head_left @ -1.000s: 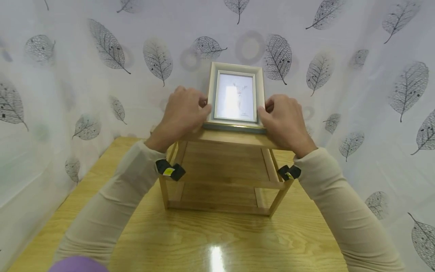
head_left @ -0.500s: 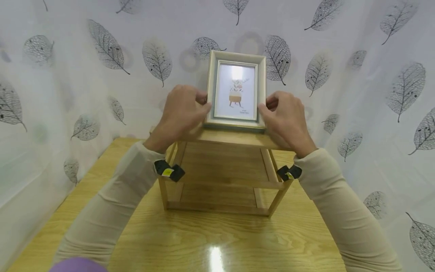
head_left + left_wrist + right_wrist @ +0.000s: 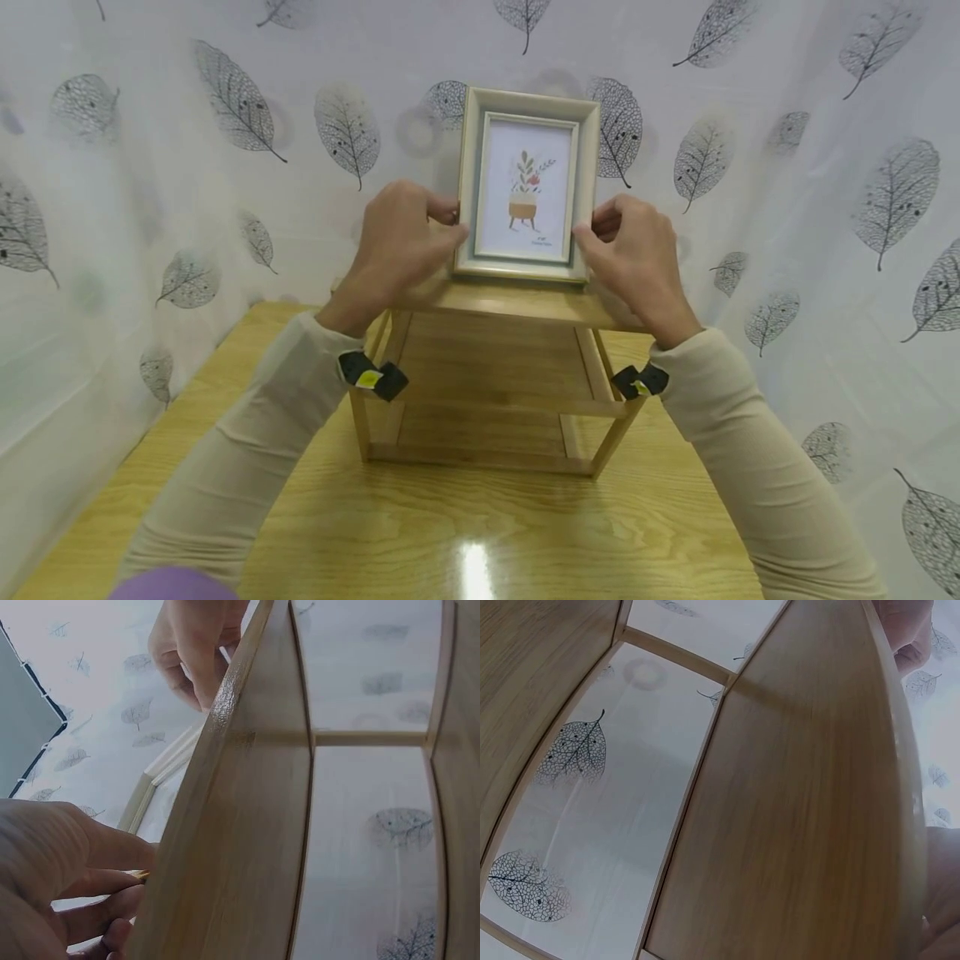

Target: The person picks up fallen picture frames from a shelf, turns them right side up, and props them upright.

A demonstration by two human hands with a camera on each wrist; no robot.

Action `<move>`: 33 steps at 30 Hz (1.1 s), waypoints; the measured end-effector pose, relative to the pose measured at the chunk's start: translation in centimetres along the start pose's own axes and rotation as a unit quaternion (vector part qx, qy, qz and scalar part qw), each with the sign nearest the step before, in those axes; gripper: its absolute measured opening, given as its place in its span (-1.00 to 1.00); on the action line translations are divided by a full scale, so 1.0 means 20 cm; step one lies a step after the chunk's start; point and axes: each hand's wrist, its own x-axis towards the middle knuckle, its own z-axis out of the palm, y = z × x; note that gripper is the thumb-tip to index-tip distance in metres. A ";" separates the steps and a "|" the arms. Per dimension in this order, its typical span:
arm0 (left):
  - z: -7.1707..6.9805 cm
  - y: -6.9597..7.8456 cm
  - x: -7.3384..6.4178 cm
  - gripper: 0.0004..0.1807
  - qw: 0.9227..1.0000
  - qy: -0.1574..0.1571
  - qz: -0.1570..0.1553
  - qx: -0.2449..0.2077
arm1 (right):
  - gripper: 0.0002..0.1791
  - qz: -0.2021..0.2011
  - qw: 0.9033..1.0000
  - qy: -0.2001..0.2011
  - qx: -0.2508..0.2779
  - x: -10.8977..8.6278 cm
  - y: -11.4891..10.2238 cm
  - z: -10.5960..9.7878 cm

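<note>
As far as the head view lets us judge, the frame [image 3: 527, 185] stands nearly upright on the top shelf of the rack [image 3: 510, 305], somewhat right of its middle, picture side towards the person. Its lower edge appears to meet the shelf; what supports it behind is hidden from us.

We find the left hand [image 3: 405, 237] almost closed, thumb and bent fingers pinching the frame's left edge low down. We record the same of the right hand [image 3: 633, 250] at the opposite edge, thumb to the front and fingers folded behind. Both wrist views are largely blocked by the rack's boards. The rack itself rests on the desk [image 3: 420, 525], before a leaf-print curtain [image 3: 750, 125].

We judge the step in hand to be standing the frame up and steadying it. To do this well, we advise keeping both pinches level, with the lower edge flat and square to the shelf's front. Because the grip is low, the top could tip backwards; we recommend testing the balance with loosened fingers before either hand leaves.
</note>
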 end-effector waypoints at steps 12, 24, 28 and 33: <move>-0.02 0.01 -0.02 -0.68 1.000 -0.005 -0.003 -0.014 | -0.74 -0.001 1.000 0.013 -0.001 -0.01 -0.01 0.00; -0.04 0.01 -0.03 -0.72 0.999 0.007 0.013 -0.030 | -0.74 0.010 1.000 0.005 0.009 -0.02 -0.01 0.00; -0.04 0.02 -0.03 -0.73 0.999 0.013 0.012 -0.032 | -0.74 0.007 1.000 0.003 0.016 -0.03 -0.01 0.00; -0.04 0.01 -0.03 -0.72 0.999 0.014 0.006 -0.031 | -0.74 0.009 1.000 0.000 0.025 -0.03 -0.01 -0.01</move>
